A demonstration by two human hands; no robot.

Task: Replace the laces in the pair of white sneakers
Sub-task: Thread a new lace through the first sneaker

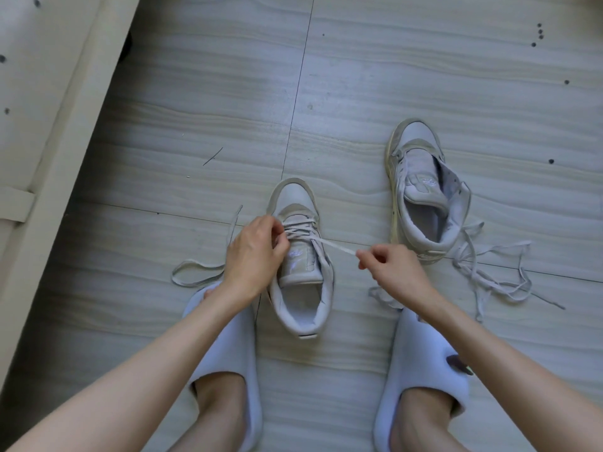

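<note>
Near sneaker (298,256): sitting upright on the floor (424,76) at the centre of the frame, toe pointing to the top, between the two slippers.
Lace (332,245): crossing the lower eyelets, one end stretching taut to the right, the other trailing in a loop at centre left.
Left hand (256,252): curling its fingers at the sneaker's lacing, gripping the lace there.
Right hand (390,267): pinching the taut lace end just right of the sneaker.
Far sneaker (421,190): lying unlaced at upper right of centre, tongue showing.
Loose lace (492,272): lying tangled on the floor at the right, beside the far sneaker's heel.
Slippers (421,360): pale, sitting on the person's feet at the bottom.
</note>
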